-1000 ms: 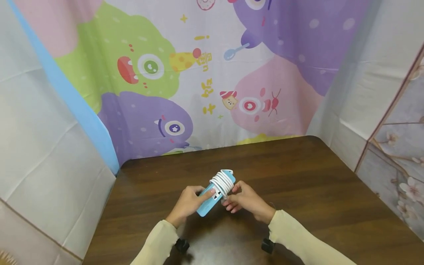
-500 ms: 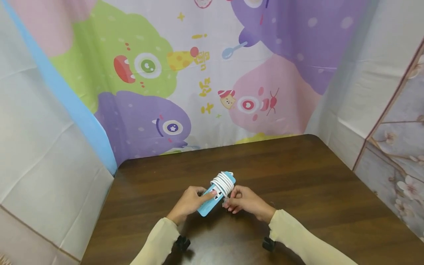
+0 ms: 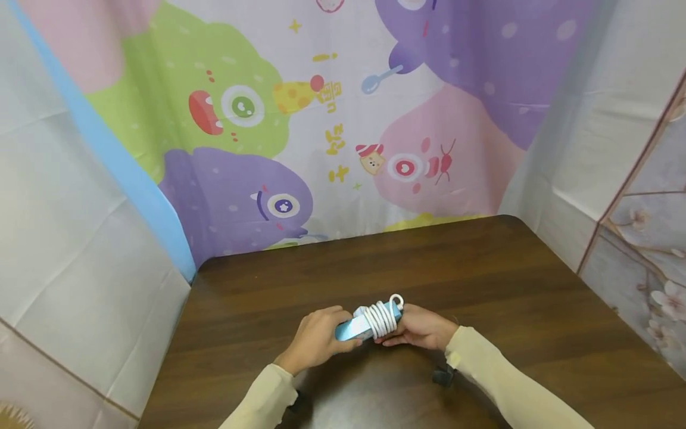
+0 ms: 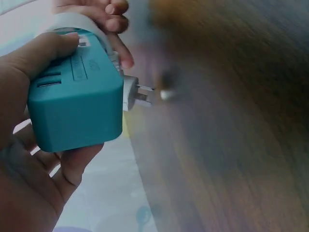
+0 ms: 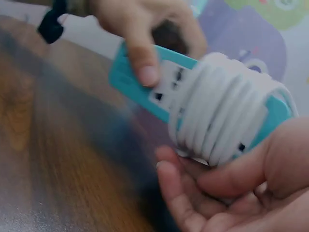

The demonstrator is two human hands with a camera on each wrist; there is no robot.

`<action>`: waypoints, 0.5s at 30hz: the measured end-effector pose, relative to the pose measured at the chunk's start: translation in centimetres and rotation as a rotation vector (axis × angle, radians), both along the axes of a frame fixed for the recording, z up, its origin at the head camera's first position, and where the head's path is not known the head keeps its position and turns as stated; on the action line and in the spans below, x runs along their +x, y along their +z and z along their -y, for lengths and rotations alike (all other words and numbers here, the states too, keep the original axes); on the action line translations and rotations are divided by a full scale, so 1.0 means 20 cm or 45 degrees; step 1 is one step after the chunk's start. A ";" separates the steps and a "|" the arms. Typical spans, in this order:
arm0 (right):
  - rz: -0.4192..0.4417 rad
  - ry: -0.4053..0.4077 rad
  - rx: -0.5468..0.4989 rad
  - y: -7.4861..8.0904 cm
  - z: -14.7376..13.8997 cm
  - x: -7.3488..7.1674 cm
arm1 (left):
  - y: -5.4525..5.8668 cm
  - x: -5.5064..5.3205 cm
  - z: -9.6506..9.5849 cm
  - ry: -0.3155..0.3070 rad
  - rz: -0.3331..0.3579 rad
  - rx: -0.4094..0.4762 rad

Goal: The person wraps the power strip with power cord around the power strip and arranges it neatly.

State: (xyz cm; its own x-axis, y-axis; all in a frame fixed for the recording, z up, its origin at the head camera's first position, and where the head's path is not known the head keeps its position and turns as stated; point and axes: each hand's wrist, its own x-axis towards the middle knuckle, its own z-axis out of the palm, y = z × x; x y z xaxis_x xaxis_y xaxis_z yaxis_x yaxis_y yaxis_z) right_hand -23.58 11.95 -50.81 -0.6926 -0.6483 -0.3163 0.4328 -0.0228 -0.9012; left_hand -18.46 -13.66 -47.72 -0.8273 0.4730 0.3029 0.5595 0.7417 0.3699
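My left hand (image 3: pixel 316 339) grips one end of a light blue power strip (image 3: pixel 354 328), thumb on one face and fingers around the other side. White cord (image 3: pixel 380 320) is wound in several turns round its far end, with a small loop standing up there. In the left wrist view a white plug (image 4: pixel 130 94) with bare metal prongs sticks out beside the strip. Close against the wound end is my right hand (image 3: pixel 420 326). Its bent fingers (image 5: pixel 176 193) and thumb lie right at the coil's lower edge in the right wrist view; I cannot tell whether they grip it.
Below both hands stretches a dark brown wooden table (image 3: pixel 268 286). Behind it hangs a curtain (image 3: pixel 332 208) printed with cartoon monsters. Pale panels flank the table at left and right. A black band piece (image 3: pixel 442 375) hangs under my right wrist.
The power strip has turned from slanting upward to lying flatter, tipped onto its side, and shifted a little right. My right hand has moved right, round to the wound end; my left has followed.
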 end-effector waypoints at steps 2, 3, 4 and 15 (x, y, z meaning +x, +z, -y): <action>0.024 0.017 -0.021 0.00 -0.02 -0.02 | -0.01 0.00 -0.01 -0.020 -0.061 -0.043; 0.040 0.027 -0.039 -0.01 -0.03 -0.02 | -0.01 0.00 -0.01 -0.030 -0.085 -0.052; 0.060 0.034 -0.059 -0.01 -0.04 -0.03 | -0.01 0.00 -0.01 -0.036 -0.104 -0.061; 0.262 0.147 -0.179 -0.02 -0.08 -0.09 | 0.00 0.00 -0.02 -0.173 -0.297 -0.304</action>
